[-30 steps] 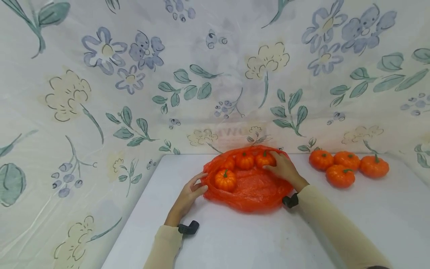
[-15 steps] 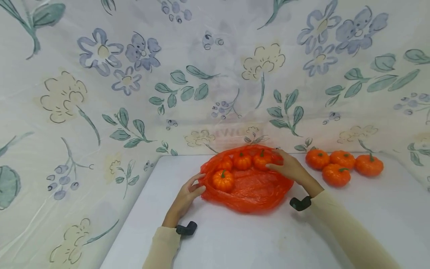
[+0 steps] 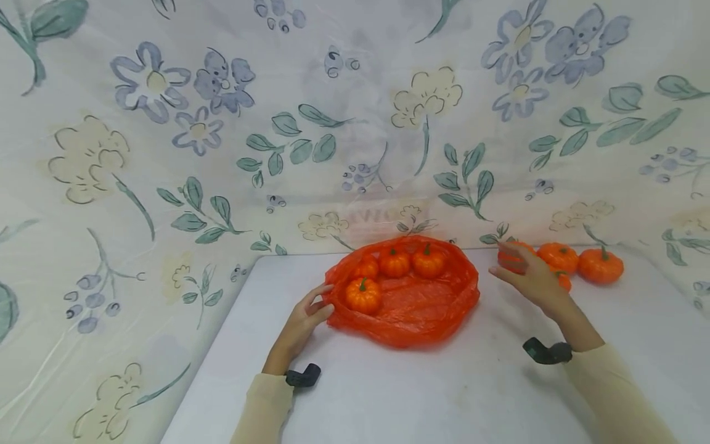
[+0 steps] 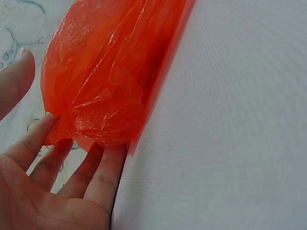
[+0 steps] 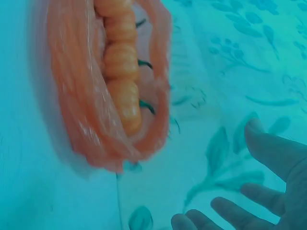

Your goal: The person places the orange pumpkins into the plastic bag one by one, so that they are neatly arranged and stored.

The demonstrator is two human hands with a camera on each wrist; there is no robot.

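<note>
A red plastic bag [image 3: 421, 317] lies spread open on the white table, with several small orange pumpkins [image 3: 363, 296] inside along its left and back. My left hand [image 3: 299, 324] rests at the bag's left side, fingers extended and touching the thin plastic; in the left wrist view the fingertips go under the crumpled bag edge [image 4: 103, 120], thumb apart. My right hand [image 3: 532, 280] is in the air to the right of the bag, fingers spread and holding nothing. In the head view it overlaps the nearest loose pumpkin [image 3: 513, 256], partly hiding that group.
More orange pumpkins, including one at the far right [image 3: 601, 266], sit at the table's back right. A floral sheet [image 3: 355, 123] hangs behind the white table [image 3: 399, 394]. A dark camera band [image 3: 546, 351] is on the right wrist.
My right hand has left the pumpkin at the bag's back right and moved right, toward the loose pumpkins. The left hand stays at the bag's left side.
</note>
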